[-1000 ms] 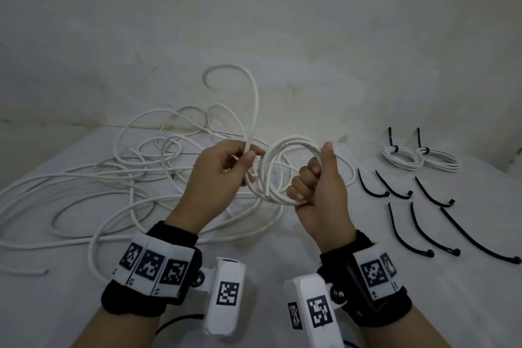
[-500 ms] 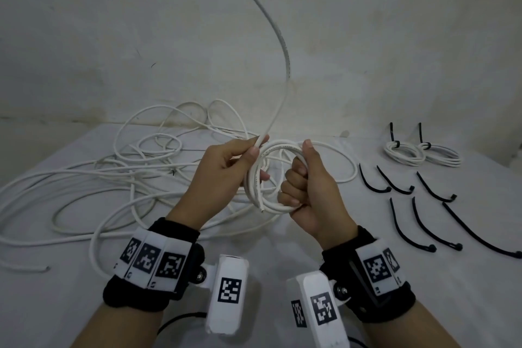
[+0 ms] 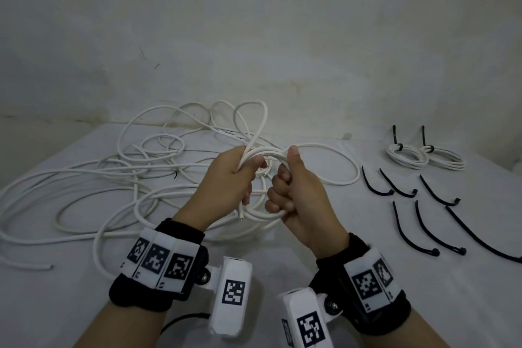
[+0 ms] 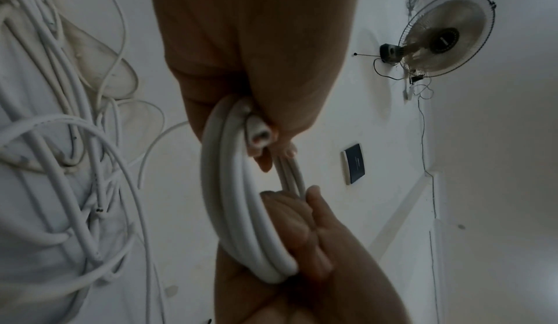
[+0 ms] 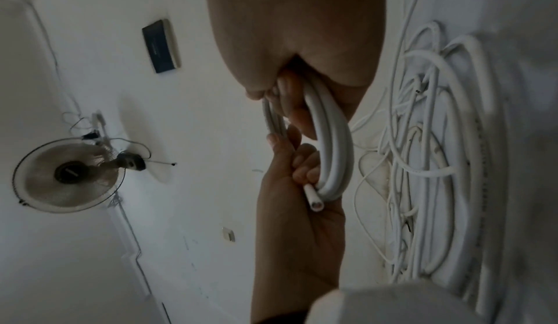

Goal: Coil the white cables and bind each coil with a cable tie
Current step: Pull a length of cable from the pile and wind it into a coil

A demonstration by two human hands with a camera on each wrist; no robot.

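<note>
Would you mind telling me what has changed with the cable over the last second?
The loose cable end, raised high half a second ago, has come down into the coil; the left hand now grips it. The right hand still holds the coil; the ties haven't moved.

Head view high, facing down over table (image 3: 423,305), wrist views close, facing upward, all sharing the coil (image 3: 265,154)
</note>
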